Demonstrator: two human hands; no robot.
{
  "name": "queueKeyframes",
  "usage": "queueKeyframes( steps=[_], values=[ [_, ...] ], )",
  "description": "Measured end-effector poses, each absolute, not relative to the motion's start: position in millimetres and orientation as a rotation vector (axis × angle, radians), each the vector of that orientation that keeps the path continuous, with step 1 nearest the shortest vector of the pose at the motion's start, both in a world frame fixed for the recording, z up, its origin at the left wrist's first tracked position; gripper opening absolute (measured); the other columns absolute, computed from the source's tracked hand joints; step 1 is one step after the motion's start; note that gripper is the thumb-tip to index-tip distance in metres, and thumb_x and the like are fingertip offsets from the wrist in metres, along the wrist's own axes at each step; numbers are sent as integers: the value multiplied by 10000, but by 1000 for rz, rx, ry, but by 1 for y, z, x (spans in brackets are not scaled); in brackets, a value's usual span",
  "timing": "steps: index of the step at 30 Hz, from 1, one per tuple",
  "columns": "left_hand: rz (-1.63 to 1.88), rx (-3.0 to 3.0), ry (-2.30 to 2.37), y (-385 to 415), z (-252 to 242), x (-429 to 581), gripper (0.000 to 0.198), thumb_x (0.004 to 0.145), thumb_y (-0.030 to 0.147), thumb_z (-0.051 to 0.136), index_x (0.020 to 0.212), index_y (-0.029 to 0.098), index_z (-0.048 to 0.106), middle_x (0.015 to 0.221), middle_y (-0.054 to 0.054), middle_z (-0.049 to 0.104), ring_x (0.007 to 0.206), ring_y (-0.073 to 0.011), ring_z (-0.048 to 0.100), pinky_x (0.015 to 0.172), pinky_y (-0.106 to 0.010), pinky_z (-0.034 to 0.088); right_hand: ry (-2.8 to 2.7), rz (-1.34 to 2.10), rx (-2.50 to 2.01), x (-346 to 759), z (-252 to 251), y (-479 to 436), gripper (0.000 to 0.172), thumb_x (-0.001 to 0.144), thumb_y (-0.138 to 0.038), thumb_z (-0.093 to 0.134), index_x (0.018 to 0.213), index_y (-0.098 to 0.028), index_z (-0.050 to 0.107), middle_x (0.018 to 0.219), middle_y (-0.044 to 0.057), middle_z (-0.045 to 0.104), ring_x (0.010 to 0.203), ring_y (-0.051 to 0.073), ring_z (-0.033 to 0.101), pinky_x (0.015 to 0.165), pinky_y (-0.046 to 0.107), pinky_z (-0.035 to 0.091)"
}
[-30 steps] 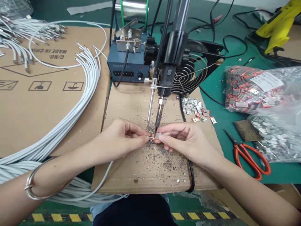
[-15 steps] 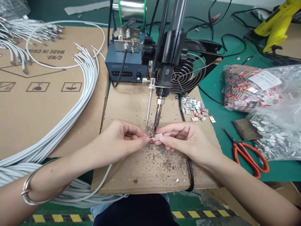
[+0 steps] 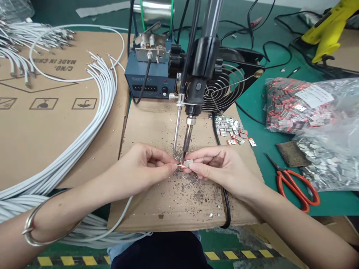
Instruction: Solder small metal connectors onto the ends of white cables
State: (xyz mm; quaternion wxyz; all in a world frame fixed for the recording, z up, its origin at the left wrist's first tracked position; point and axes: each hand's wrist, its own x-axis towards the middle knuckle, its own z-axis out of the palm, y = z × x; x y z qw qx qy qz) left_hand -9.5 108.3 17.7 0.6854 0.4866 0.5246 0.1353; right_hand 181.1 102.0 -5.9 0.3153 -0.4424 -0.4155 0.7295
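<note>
Between thumb and forefinger, my right hand (image 3: pixel 214 164) pinches a USB connector (image 3: pixel 188 163) with a metal shell and an orange end. My left hand (image 3: pixel 153 164) is closed on the end of a white cable (image 3: pixel 125 213), whose wires meet the orange end of the connector. Right above that joint stands the dark tip of a soldering iron (image 3: pixel 186 144), fixed in a stand. A thin metal solder feed tube (image 3: pixel 177 130) points down at the same spot. My fingers hide most of the cable's end.
Loose USB connectors (image 3: pixel 228 127) lie behind my right hand. Farther right are bags of connectors (image 3: pixel 291 106) and orange-handled cutters (image 3: pixel 298 188). A blue solder feeder (image 3: pixel 147 80) and a fan (image 3: pixel 213 89) stand behind the cardboard (image 3: pixel 146 127). White cables (image 3: pixel 92 134) run along the left.
Both hands hold nearly the same place. The iron's tip now sits at the joint between wires and connector. The whole view has shifted very slightly.
</note>
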Motion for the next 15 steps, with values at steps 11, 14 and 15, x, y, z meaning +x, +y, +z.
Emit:
queueKeyframes(
  steps=[11,14,15],
  values=[
    [307,1117,1197,107,17,-8,139,757,172,560,674,136,666,381,104,417,289,-21,319,258,-119,229,-1176,1858,-1240,180,-7,102,105,642,-120,734,730,-175,721,639,17,719,487,71,569,446,160,461],
    [305,1146,1215,108,16,-8,139,755,184,563,679,136,668,395,101,426,298,-21,317,262,-121,229,-1174,1825,-1263,178,-7,102,117,616,-114,742,711,-175,713,602,2,703,476,70,566,449,163,470],
    [303,1155,1215,108,15,-8,139,757,188,562,686,136,670,399,100,428,300,-22,318,263,-122,229,-1174,1821,-1262,178,-7,101,120,614,-113,741,710,-177,711,600,-1,701,478,69,567,452,161,473]
  ],
)
